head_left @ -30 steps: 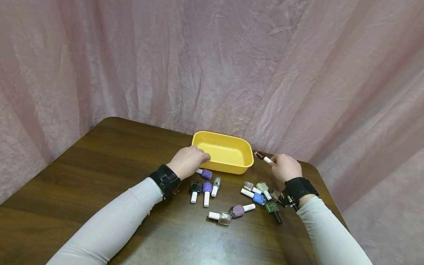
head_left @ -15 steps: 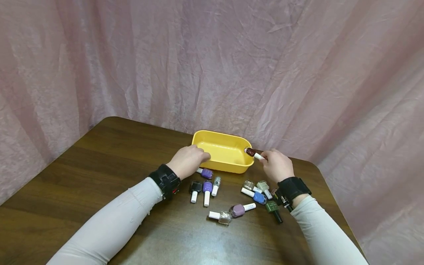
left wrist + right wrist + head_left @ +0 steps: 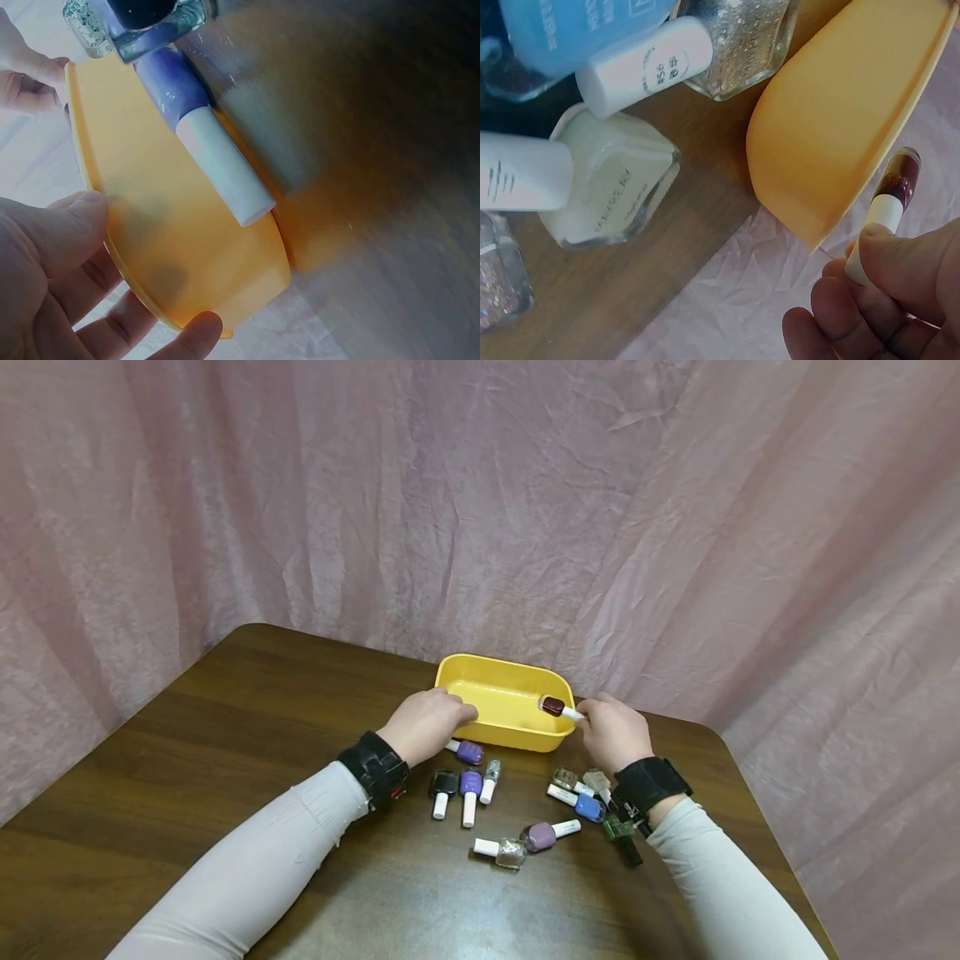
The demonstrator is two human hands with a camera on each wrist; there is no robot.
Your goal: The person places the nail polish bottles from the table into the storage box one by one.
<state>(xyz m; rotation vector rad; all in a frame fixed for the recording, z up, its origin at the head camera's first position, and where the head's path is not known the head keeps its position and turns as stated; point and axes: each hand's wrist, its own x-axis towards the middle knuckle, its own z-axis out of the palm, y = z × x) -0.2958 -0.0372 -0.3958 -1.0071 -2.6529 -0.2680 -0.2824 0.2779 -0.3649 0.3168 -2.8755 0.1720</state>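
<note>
My right hand (image 3: 617, 732) pinches the white cap of a dark red nail polish bottle (image 3: 552, 706), whose glass end points left over the right end of the yellow plastic bin (image 3: 517, 739). The right wrist view shows thumb and fingers on the cap (image 3: 885, 213). At the bin's left end, my left hand (image 3: 427, 725) grips the rim, with the thumb (image 3: 82, 214) on the rim in the left wrist view. A purple nail polish bottle (image 3: 470, 752) lies just in front of the bin, beside the left hand.
Left of centre lie a black bottle (image 3: 443, 783), another purple one (image 3: 470, 782) and a glittery one (image 3: 492, 771). Nearer me are a silver glitter bottle (image 3: 512, 853) and a mauve one (image 3: 539, 837). Blue (image 3: 589, 809), pale green (image 3: 619, 180) and dark green (image 3: 618, 828) bottles cluster at right.
My right hand has moved left with the dark red nail polish bottle, from beyond the bin's right side to over its right end. The left hand has stayed on the rim.
</note>
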